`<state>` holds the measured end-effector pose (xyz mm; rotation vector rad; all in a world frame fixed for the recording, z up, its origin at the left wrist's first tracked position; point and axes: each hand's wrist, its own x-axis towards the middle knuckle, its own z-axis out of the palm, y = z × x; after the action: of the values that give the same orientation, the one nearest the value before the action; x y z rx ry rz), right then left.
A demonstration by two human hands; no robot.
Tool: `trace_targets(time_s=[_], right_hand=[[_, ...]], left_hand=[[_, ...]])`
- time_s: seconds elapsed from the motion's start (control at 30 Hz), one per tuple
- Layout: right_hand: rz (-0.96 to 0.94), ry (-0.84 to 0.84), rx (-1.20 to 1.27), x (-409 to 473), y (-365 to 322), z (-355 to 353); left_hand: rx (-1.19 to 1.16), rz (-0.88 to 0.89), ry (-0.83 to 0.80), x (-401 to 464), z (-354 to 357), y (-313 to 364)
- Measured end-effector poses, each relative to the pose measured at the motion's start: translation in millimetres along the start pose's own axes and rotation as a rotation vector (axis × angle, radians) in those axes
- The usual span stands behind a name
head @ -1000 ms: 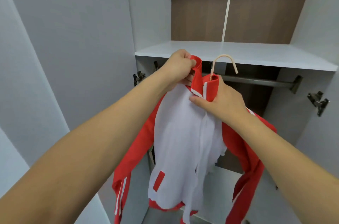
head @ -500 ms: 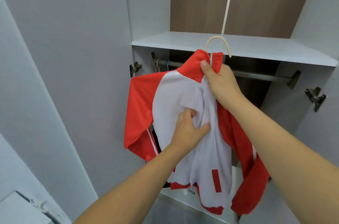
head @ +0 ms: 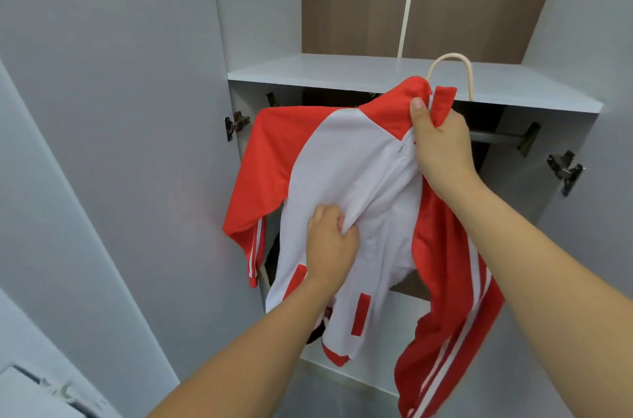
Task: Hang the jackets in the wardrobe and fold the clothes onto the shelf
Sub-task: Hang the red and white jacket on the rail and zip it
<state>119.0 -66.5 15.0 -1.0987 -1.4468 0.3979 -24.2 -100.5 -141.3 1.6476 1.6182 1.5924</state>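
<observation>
The right hand (head: 442, 143) grasps the collar of a red and white jacket (head: 346, 178), fingers clenched round the cloth just under the pale hanger hook (head: 452, 68). The left hand (head: 329, 243) bunches the white front lower down. The jacket hangs in front of the open wardrobe, below the shelf (head: 342, 71), near the rail (head: 496, 136).

Your jacket (head: 346, 157) is white with red sleeves, collar and white stripes; the hook (head: 455, 66) is cream, the shelf (head: 342, 73) pale grey.
</observation>
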Motion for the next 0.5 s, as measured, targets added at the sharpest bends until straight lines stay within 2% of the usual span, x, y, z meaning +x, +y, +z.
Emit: trace_targets(time_s=[0.1, 0.23, 0.37, 0.43, 0.5], right_hand=[[-0.003, 0.046, -0.147, -3.0, 2.4, -0.2], [-0.019, 0.103, -0.296, -7.2, 5.9, 6.3], [-0.101, 0.159, -0.528, -9.1, 19.6, 0.2], [-0.137, 0.184, -0.622, -11.3, 30.0, -3.0], [-0.193, 0.159, -0.692, -19.7, 38.2, -2.7]], left_hand=[[0.038, -0.009, 0.003, -5.4, -8.2, -11.3], [0.137, -0.167, 0.033, -7.5, -26.7, -40.1], [0.424, -0.368, 0.026, -10.2, -60.7, -81.5], [0.344, -0.416, 0.050, -5.7, -73.2, -87.6], [0.215, -0.350, 0.058, 2.6, -78.7, -77.3]])
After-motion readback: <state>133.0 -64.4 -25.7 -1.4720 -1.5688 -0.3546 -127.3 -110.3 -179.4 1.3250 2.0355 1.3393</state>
